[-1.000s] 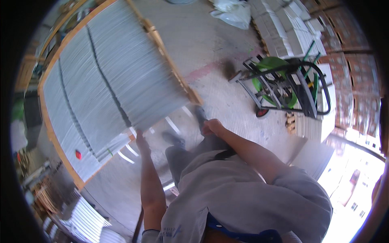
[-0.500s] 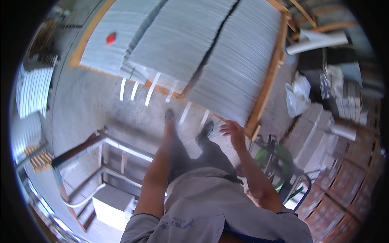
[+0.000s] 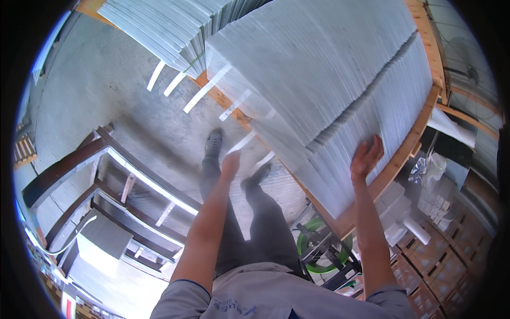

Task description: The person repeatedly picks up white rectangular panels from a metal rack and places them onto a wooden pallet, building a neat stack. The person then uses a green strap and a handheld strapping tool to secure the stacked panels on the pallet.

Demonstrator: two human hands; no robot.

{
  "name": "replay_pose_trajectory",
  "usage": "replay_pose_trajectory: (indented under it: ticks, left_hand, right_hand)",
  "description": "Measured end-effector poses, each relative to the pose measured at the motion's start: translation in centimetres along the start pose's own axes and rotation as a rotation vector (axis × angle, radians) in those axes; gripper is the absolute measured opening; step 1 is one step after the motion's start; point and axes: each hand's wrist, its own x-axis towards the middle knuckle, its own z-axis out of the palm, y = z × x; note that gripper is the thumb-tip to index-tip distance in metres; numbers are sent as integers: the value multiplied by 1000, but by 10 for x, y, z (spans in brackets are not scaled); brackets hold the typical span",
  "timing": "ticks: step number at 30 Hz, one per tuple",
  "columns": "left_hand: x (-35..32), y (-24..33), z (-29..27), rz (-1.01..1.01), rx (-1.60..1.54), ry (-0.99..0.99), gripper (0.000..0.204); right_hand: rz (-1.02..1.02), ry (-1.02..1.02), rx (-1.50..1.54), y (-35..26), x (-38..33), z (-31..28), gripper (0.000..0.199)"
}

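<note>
Stacks of thin grey-white sheets [image 3: 313,58] stand packed on edge in rows on a wooden pallet [image 3: 390,191] in front of me. My right hand [image 3: 367,157] is open, fingers apart, over the right-hand row of sheets [image 3: 340,175]; whether it touches them I cannot tell. Several white straps stick out from the pallet's near edge. My left hand [image 3: 231,164] is low, beside one white strap [image 3: 243,141] that meets it at the fingers. Its fingers are turned away from view, so I cannot tell whether they grip the strap.
To the left stands a metal frame rack [image 3: 154,186] with a grey-topped white block [image 3: 101,244] in it. A green-rimmed wheel [image 3: 321,247] is close by the pallet's near corner. Stacked brown cartons [image 3: 425,255] and clear plastic wrapping [image 3: 438,170] are at the right.
My view has turned, so the sheets appear lower and farther right. My right hand has moved from the pallet's near edge to over the sheets. My left hand is now beside a strap.
</note>
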Motion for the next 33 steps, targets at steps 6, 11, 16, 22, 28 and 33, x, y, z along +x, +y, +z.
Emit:
replay_pose_trajectory:
  ticks: [6,11,16,22,28,33]
  left_hand:
    - [102,-15,48,-4,245,-24,43]
    - [163,-62,96,-60,11,42,48]
    - [199,-83,114,-108,-173,81,36]
    - [201,-65,108,-201,-73,-4,34]
    - [214,-71,102,-111,222,-109,30]
    - [208,-76,105,-54,230,-95,28]
  right_hand:
    - [59,-116,25,-7,3,3,37]
    - [-125,-314,-23,-22,9,-5,38]
    - [-381,-271,-49,-12,6,9,42]
    - [-403,-337,-128,5,2,7,41]
    - [-466,-361,-296,6,5,5,47]
    - [-480,-315,-279,-3,7,10,74]
